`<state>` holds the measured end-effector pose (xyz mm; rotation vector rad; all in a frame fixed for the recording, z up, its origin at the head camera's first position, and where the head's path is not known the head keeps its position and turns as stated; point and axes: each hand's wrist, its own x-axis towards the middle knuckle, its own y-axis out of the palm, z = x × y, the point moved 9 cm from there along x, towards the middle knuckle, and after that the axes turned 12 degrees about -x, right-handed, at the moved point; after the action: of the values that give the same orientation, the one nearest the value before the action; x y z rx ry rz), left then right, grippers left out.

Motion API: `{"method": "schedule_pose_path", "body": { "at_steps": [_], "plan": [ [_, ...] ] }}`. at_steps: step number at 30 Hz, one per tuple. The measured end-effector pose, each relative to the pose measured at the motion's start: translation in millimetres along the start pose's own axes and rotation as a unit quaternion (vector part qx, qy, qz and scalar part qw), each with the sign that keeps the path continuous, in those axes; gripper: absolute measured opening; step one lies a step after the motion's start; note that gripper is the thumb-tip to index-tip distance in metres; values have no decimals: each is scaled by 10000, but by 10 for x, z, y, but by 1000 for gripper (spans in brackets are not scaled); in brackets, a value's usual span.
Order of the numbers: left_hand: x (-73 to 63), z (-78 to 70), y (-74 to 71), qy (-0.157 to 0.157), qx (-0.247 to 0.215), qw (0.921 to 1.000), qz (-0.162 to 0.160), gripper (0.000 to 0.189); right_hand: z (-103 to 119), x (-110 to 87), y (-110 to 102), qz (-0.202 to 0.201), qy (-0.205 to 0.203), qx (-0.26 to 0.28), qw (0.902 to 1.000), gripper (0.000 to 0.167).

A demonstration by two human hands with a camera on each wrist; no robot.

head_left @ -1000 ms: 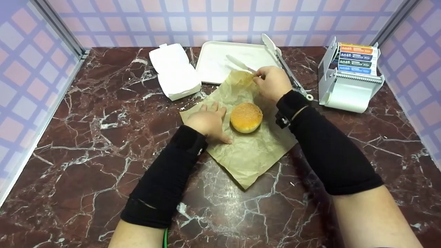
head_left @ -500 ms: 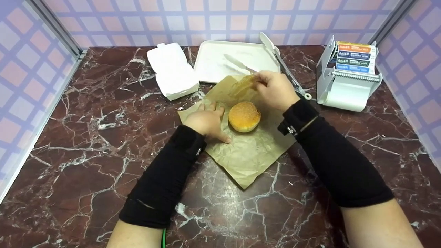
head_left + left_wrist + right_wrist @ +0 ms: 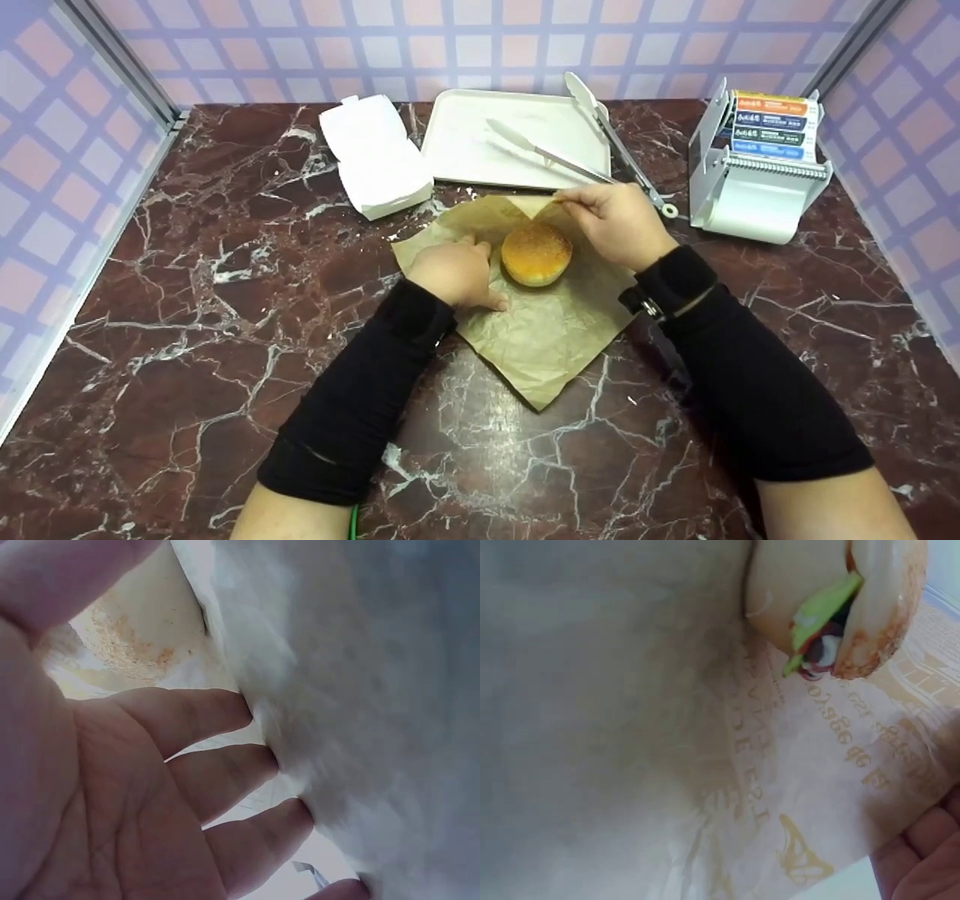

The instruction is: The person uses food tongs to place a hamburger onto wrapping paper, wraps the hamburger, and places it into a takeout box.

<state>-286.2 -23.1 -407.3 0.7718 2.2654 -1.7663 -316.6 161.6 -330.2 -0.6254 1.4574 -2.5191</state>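
A burger [image 3: 536,253] with a golden, crumb-topped bun sits on a sheet of brown wrapping paper [image 3: 544,337]. In the right wrist view, green leaf and a dark and white filling [image 3: 821,649] show between its halves. My left hand [image 3: 452,274] rests on the paper left of the burger, thumb apart. Its fingers [image 3: 225,772] reach fairly straight to the paper in the left wrist view. My right hand [image 3: 622,225] pinches the paper's far corner and holds it raised behind the burger, folded partly over towards it. Print shows on the paper in the right wrist view.
Behind the paper lies a cream tray [image 3: 457,142], with metal tongs [image 3: 630,154] spread across its right side. An opened white clamshell box [image 3: 382,161] stands to the left. At the back right is a dispenser [image 3: 761,180] with colourful label rolls. Patterned walls border the marble-look table [image 3: 187,337].
My right hand has drawn the paper's far corner towards the burger, uncovering more of the tongs. The left hand stays beside the burger, its fingers now tucked more under the lifted paper.
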Motion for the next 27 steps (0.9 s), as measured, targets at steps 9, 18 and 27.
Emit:
{"method": "schedule_pose_path", "body": {
  "at_steps": [9, 18, 27],
  "plan": [
    [13, 8, 24, 2, 116, 9999, 77, 106, 17, -202, 37, -68, -415, -79, 9991, 24],
    [3, 8, 9, 63, 63, 9999, -138, 105, 50, -363, 148, 506, -902, -874, 9908, 29],
    [-18, 12, 20, -15, 199, 9997, -129, 74, 181, -488, 160, 597, -1666, -1415, 9740, 30]
  ]
}}
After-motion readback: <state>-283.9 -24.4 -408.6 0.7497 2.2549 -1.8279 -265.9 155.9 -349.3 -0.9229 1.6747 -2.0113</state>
